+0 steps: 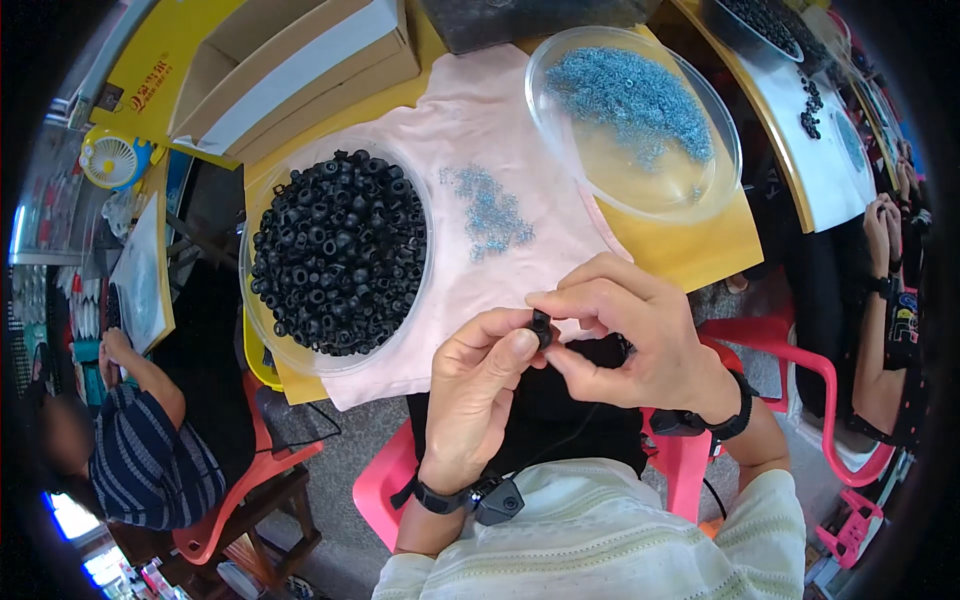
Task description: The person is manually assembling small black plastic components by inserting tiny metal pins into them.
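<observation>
My left hand (478,368) pinches a small black plastic part (541,328) with a round opening between thumb and fingers, above my lap. My right hand (630,335) curls in from the other side, its index fingertip at the part's top and its thumb by the lower side. Whether a tiny piece sits between those right fingertips, I cannot tell. Ahead and left, a clear round tray (428,290) is heaped with black parts (338,252) of similar look. A loose patch of small bluish translucent pieces (487,212) lies on the pink cloth (455,120) beyond my hands.
A clear round tub (735,170) of bluish pieces stands at the far right of the yellow table (700,240). A cardboard box (300,75) stands far left, a dark bin (530,22) at the back. People sit at both sides, near a red chair (800,350) and yellow fan (112,158).
</observation>
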The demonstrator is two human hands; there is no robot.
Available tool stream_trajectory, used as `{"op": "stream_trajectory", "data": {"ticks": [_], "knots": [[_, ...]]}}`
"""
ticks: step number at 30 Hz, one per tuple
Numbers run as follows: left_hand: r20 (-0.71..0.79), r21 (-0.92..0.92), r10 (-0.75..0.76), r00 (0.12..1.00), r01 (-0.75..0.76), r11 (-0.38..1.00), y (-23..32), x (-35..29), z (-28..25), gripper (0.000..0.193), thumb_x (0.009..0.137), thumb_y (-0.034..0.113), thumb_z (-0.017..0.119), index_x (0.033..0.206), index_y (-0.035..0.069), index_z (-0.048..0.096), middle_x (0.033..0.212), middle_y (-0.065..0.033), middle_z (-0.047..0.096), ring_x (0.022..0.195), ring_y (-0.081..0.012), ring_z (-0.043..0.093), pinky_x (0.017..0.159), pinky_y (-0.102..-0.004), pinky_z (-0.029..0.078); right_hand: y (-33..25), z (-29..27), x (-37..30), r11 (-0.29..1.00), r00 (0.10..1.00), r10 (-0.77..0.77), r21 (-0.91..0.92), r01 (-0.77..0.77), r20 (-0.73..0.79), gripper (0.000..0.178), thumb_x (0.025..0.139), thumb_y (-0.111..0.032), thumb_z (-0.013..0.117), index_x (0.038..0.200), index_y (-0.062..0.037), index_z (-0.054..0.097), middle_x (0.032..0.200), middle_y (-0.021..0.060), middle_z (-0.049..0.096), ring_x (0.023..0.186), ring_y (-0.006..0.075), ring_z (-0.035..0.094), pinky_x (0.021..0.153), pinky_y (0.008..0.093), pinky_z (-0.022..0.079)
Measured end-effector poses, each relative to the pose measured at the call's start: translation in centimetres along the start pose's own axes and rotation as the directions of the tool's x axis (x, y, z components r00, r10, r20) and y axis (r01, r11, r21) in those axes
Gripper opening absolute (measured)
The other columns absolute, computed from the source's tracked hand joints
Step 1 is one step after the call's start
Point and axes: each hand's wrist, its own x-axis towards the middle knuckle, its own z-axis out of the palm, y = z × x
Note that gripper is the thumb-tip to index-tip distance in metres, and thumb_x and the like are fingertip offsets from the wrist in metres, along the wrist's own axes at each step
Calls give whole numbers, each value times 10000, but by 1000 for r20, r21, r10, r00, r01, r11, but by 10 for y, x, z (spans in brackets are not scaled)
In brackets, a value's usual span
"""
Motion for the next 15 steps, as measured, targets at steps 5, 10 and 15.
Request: {"op": "stream_trajectory", "data": {"ticks": [5, 10, 15], "knots": [[17, -28, -12, 1000, 12, 1000, 2, 0, 2, 192, 931, 62, 612, 1111, -5, 622, 1035, -120, 671, 945, -179, 640, 866, -304, 513, 8, 7, 0, 987, 992, -123, -108, 119, -24, 356, 668, -2, 744, 1006, -17, 634, 879, 85, 606, 739, 213, 631, 592, 297, 527], [-2, -84, -120, 993, 120, 989, 5, 0, 0, 172, 925, 42, 613, 1092, 3, 627, 1018, -116, 672, 942, -177, 643, 859, -302, 517, 9, 8, -2, 958, 980, -198, -213, 190, -16, 335, 657, -9, 742, 971, -14, 624, 846, 80, 596, 713, 213, 625, 562, 292, 520], [14, -44, -113, 993, 113, 993, 6, -1, 10, 145, 923, 45, 619, 1059, -1, 633, 999, -103, 673, 936, -165, 643, 846, -288, 519, 6, 8, -7, 967, 982, -181, -194, 167, -58, 310, 647, -9, 735, 934, 0, 618, 803, 75, 582, 676, 209, 611, 546, 286, 512]]}}
